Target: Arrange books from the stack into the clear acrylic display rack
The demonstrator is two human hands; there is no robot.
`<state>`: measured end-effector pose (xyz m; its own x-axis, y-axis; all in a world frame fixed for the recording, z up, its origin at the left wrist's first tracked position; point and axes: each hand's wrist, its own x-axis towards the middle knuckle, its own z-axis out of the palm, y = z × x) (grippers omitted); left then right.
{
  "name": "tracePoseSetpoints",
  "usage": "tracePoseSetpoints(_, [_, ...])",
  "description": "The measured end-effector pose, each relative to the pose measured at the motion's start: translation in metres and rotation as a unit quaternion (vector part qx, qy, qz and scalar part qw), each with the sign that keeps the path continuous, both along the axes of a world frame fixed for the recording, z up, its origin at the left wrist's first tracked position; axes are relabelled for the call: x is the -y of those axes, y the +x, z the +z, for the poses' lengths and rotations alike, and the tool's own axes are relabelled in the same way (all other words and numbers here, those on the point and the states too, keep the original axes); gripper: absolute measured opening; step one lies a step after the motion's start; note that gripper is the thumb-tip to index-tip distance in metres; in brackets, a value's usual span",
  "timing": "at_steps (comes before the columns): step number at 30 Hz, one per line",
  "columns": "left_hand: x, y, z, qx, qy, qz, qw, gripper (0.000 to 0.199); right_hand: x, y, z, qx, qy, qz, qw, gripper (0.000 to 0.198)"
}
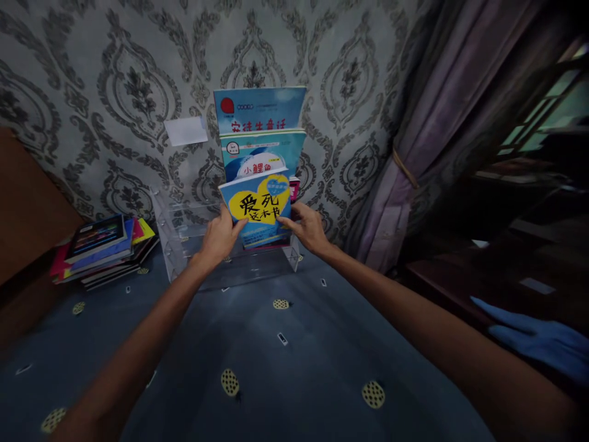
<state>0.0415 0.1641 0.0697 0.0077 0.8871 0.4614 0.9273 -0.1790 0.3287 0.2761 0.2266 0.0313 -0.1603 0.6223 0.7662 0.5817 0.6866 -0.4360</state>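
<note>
A blue book with a yellow heart on its cover [260, 209] is held upright between my two hands, in front of the other books. My left hand [219, 236] grips its left edge, thumb on the cover. On the opposite edge my right hand [309, 227] has its thumb on the front and its fingers behind. The clear acrylic rack [184, 215] stands around and below the book. Behind it rise a teal book [264, 147] and a taller blue book [262, 104], both upright in the rack. A pink cover edge shows near my right fingers.
Several books lie in a stack [103, 245] to the left of the rack. A patterned wall stands behind, with a white card [186, 131] on it. A tied purple curtain [405, 159] hangs at the right. A blue glove-like item [538, 337] lies at the far right.
</note>
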Motion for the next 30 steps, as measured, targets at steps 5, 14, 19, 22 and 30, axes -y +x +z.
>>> tracePoseSetpoints(5, [0.009,0.011,-0.003,-0.076,-0.061,0.039,0.995,0.047,0.012,-0.004,-0.019,-0.048,0.038,-0.039,0.997,0.023])
tracePoseSetpoints(14, [0.012,0.028,-0.001,-0.127,-0.043,0.042,0.990,0.033,0.016,0.001,-0.021,-0.090,0.018,-0.020,0.996,0.041])
tracePoseSetpoints(19, [0.015,0.031,0.002,-0.125,-0.052,0.042,0.990,0.030,0.018,-0.006,-0.022,-0.054,0.009,-0.073,0.996,0.030])
tracePoseSetpoints(22, [0.015,0.032,0.003,-0.129,-0.050,0.037,0.990,0.029,0.020,-0.009,-0.025,-0.037,0.017,-0.095,0.995,0.026])
tracePoseSetpoints(30, [0.013,0.028,0.006,-0.159,-0.043,0.020,0.986,0.030,0.017,-0.010,-0.031,-0.042,0.025,-0.109,0.993,0.025])
